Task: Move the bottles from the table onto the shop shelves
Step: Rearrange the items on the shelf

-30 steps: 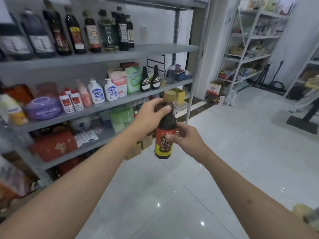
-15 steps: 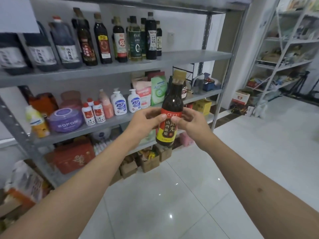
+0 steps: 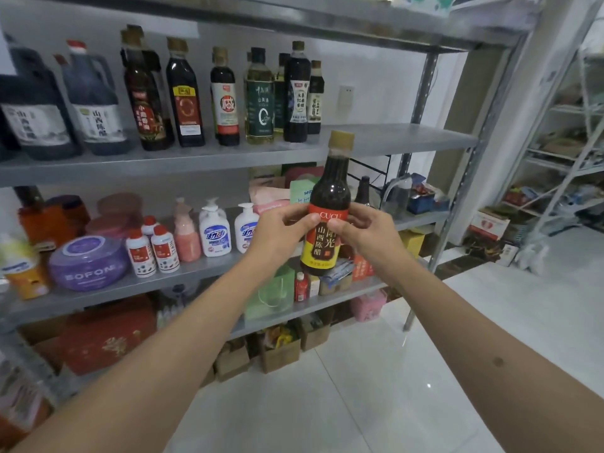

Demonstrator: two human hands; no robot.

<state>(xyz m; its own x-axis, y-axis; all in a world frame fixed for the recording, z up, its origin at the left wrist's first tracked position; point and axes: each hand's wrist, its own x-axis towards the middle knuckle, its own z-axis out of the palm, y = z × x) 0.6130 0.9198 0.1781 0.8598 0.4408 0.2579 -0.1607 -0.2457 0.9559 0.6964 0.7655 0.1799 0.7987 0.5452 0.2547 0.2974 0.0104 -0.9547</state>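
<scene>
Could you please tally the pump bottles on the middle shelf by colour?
White pump bottles: 2
Pink pump bottle: 1
Total: 3

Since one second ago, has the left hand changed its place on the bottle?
Yes. The left hand gripped near the cap before; now it holds the bottle lower, at the red label band.

Held bottle (image 3: 327, 207): red band reads "CUCU"; yellow label below reads "山西陈醋" and "阳光", partly covered by thumbs.
Purple tub (image 3: 87, 262): "BOFON".
Large jug (image 3: 94, 106): "山西陈醋".
Red-labelled shelf bottle (image 3: 225, 99): "咸".
</scene>
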